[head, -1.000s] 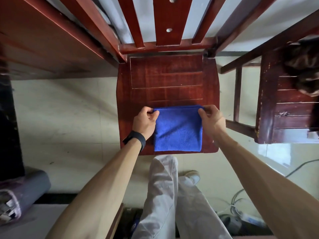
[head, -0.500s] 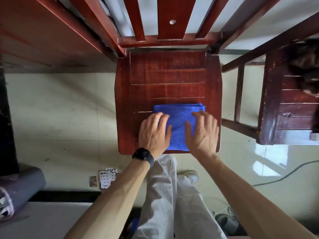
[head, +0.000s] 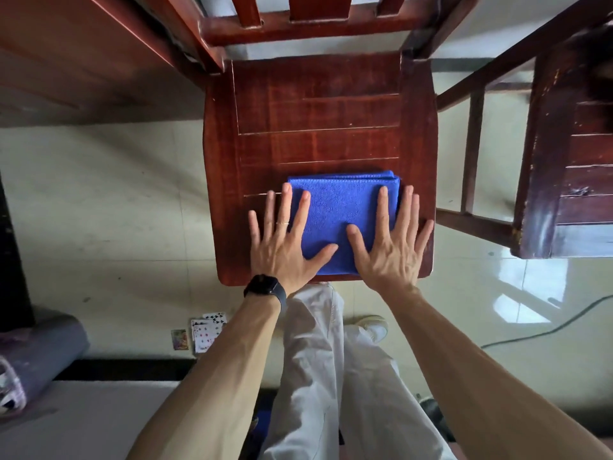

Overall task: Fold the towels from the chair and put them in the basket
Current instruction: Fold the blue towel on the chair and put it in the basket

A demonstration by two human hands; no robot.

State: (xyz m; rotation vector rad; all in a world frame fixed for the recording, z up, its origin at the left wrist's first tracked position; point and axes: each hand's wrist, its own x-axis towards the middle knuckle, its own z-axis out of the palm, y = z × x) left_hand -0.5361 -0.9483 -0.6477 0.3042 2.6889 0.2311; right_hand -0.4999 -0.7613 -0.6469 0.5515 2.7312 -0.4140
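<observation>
A blue towel, folded into a small thick rectangle, lies on the front half of the dark red wooden chair seat. My left hand lies flat with fingers spread over the towel's left edge and the seat beside it; a black watch is on that wrist. Over the right edge of the towel, my right hand rests flat with its fingers spread too. Neither hand grips anything. No basket is in view.
A second wooden chair stands at the right, with something dark on it at the top right. Playing cards lie on the tiled floor. A rolled grey mat is at lower left. A cable crosses the floor at right.
Both hands let go of the towel's far corners, came back toward me and now lie flat and spread on the folded towel, farther apart than half a second ago.
</observation>
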